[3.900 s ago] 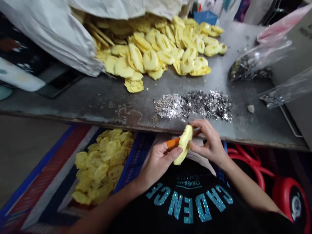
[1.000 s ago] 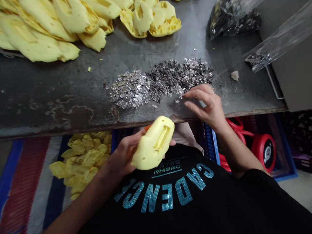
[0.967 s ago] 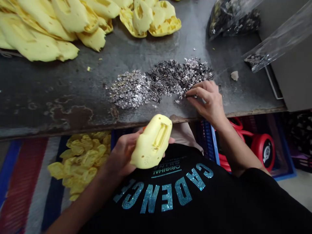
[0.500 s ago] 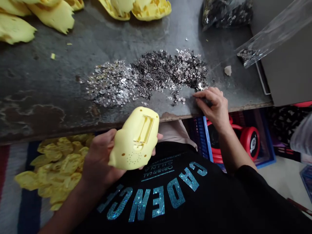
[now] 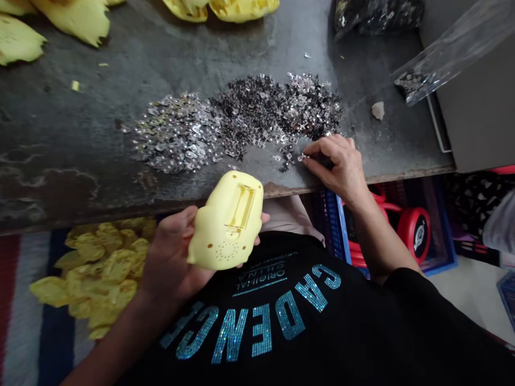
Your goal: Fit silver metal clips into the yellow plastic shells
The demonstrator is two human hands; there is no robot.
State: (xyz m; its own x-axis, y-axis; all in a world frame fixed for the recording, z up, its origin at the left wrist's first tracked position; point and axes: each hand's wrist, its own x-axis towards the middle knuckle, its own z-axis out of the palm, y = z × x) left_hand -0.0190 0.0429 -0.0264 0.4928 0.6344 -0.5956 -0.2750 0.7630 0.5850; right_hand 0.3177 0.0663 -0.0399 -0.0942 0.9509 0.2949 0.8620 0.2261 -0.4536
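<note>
Nearest is one black shirt point(image 5: 314, 338) with glittering letters. Above it the left hand point(image 5: 171, 262) cups one yellow shell point(image 5: 225, 228), its slotted back facing up, just off the table's near edge. The right hand point(image 5: 341, 166), over the table, pinches one metal piece point(image 5: 302, 157) between thumb and finger.

Below the table, at left, lies a heap of yellow shells point(image 5: 104, 268), too overlapped to count, beside striped cloth point(image 5: 24, 311). At right, one blue crate point(image 5: 446, 257) holds red round things point(image 5: 414, 230) above a pale floor point(image 5: 477, 284).

The grey metal table point(image 5: 76, 134) is scuffed, with brownish worn patches. Three piles of metal bits run together: silver point(image 5: 177, 134), dark point(image 5: 251, 107) and mixed point(image 5: 309, 102). Farther lie one white lump point(image 5: 377, 110), two clear bags point(image 5: 458, 53) of bits and at least four cut-off shells point(image 5: 80, 19).
</note>
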